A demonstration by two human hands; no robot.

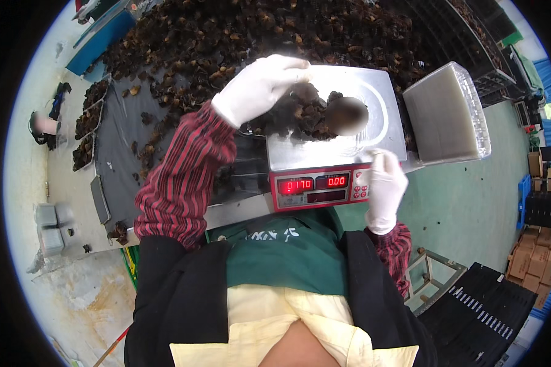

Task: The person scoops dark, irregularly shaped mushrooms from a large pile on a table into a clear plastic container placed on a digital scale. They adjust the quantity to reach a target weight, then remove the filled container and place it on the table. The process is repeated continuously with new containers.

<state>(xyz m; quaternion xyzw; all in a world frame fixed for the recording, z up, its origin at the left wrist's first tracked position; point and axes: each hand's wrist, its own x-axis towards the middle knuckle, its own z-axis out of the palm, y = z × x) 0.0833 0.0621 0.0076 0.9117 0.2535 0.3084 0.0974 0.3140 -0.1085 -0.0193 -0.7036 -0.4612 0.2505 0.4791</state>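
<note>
A digital scale with a steel platform (330,156) and a red front stands before me, its red display lit. Dark brown dried pieces, possibly fungus (303,112), lie on the platform's left part, some beyond its edge. My left hand (264,87), in a white glove, reaches over them from the left with its fingertips by the platform's rear edge; whether it grips a piece cannot be told. My right hand (385,188), also gloved, hangs over the scale's front right corner with its fingers curled together; nothing plainly shows in it. A blurred round patch covers part of the pile.
A large heap of the same dark pieces (257,27) spreads behind the scale. A stack of clear plastic trays (441,119) stands right of it. Filled trays (89,121) line the left side. A metal stool frame (434,275) and black crates (477,312) are at lower right.
</note>
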